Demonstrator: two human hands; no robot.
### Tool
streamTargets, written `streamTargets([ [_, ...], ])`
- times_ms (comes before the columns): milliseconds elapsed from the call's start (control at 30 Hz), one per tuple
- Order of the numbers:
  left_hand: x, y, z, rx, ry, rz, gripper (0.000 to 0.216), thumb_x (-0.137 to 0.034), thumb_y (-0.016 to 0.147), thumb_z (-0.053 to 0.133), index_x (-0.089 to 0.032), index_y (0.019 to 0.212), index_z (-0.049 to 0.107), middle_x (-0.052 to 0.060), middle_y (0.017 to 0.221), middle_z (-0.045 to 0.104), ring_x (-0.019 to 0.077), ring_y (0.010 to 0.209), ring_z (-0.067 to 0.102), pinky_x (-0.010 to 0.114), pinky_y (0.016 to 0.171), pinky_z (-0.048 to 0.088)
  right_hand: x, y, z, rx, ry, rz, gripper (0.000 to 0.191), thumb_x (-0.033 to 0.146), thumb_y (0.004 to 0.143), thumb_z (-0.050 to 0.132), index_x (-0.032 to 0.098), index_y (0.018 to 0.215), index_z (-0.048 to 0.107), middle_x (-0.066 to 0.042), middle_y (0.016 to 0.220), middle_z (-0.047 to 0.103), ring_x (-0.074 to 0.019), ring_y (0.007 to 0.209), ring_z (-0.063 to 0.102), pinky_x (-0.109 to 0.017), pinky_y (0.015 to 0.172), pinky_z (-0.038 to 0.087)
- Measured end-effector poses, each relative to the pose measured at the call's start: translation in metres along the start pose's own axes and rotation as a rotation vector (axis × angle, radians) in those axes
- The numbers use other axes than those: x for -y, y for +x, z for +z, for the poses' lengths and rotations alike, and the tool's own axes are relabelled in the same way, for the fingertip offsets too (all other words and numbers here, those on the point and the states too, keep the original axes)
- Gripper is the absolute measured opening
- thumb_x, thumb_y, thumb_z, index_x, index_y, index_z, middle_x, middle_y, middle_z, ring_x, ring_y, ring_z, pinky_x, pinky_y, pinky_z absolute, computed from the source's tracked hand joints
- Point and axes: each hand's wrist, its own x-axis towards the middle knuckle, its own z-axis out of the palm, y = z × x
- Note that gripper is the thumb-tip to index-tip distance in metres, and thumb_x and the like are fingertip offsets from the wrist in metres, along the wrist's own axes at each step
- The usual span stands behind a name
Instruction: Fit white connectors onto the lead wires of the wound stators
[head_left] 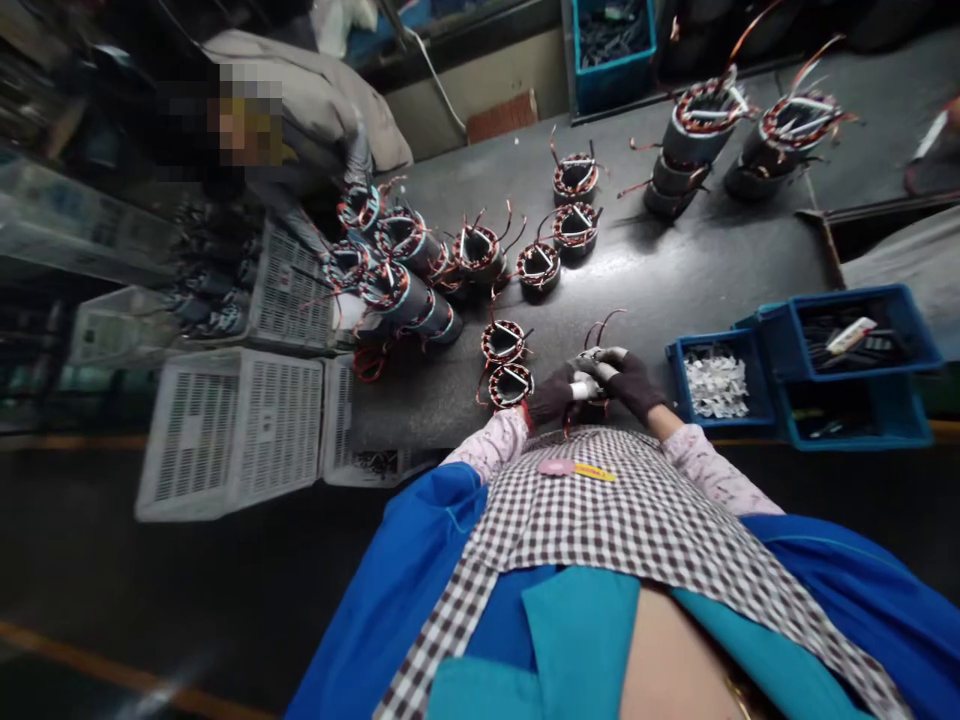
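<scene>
Both my hands wear dark gloves with pale fingertips and meet at the near edge of the dark workbench (712, 260). My left hand (553, 393) is closed around a small white piece. My right hand (628, 380) pinches something at the same spot, over a motor stator with red wires (604, 325) curling up from it; the stator itself is mostly hidden. Two wound stators (506, 362) with copper coils and red-white lacing lie just left of my left hand.
Several more stators (480, 250) are spread across the bench, with taller stacks (701, 130) at the far right. Blue bins (840, 365) stand at my right, one holding small white parts (716, 383). White slotted crates (232, 430) sit left. Another person (315, 110) works at the far left.
</scene>
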Motion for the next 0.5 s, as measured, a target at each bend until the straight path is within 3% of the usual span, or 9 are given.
streamTargets([
  [100,0.002,0.000,-0.007,0.010,-0.309,-0.021,0.039,-0.044,0.080,0.092,-0.014,0.100,0.077,0.001,0.072,0.068,0.0132,0.066,0.060,0.025,0.067,0.053,0.014,-0.014,-0.009,0.146,0.208,0.007,0.042,0.058,0.074,0.089,0.022,0.089,0.073,-0.009,0.104,0.081,-0.0301,0.101,0.072,-0.049,0.102,0.059],
  [267,0.007,0.001,-0.004,0.083,-0.469,-0.095,0.053,-0.060,0.074,0.093,-0.015,0.093,0.073,-0.003,0.063,0.054,0.0081,0.055,0.042,0.022,0.051,0.033,0.037,-0.032,-0.011,0.264,0.101,-0.109,0.039,0.056,0.077,0.090,0.020,0.083,0.077,-0.010,0.101,0.081,-0.0303,0.099,0.072,-0.050,0.102,0.059],
  [333,0.008,0.004,-0.002,0.054,-0.422,-0.079,0.055,-0.064,0.081,0.088,-0.015,0.101,0.074,-0.003,0.065,0.057,0.0088,0.055,0.045,0.022,0.053,0.038,0.037,-0.031,-0.011,0.195,0.052,-0.085,0.038,0.055,0.078,0.087,0.020,0.085,0.076,-0.009,0.094,0.080,-0.0283,0.091,0.072,-0.048,0.095,0.061],
  [367,0.008,0.007,-0.003,-0.020,-0.357,-0.046,0.054,-0.063,0.085,0.085,-0.015,0.107,0.075,-0.001,0.069,0.062,0.0106,0.058,0.052,0.024,0.058,0.045,0.035,-0.030,-0.013,0.113,0.038,-0.073,0.038,0.055,0.077,0.086,0.020,0.087,0.075,-0.009,0.093,0.079,-0.0275,0.089,0.071,-0.047,0.091,0.062],
  [433,0.005,0.019,-0.008,-0.234,-0.120,0.051,0.050,-0.054,0.090,0.085,-0.015,0.120,0.075,0.005,0.088,0.075,0.0176,0.077,0.068,0.032,0.079,0.059,0.027,-0.025,-0.018,-0.084,0.038,-0.050,0.044,0.056,0.076,0.085,0.021,0.099,0.074,-0.007,0.093,0.078,-0.0256,0.085,0.071,-0.044,0.085,0.062],
  [500,-0.001,0.035,-0.016,-0.362,0.218,0.123,0.046,-0.040,0.089,0.088,-0.017,0.127,0.077,0.011,0.112,0.081,0.0254,0.106,0.075,0.041,0.104,0.060,0.018,-0.021,-0.026,-0.206,0.030,-0.054,0.055,0.058,0.076,0.082,0.023,0.116,0.072,-0.006,0.093,0.078,-0.0239,0.080,0.070,-0.042,0.079,0.063],
])
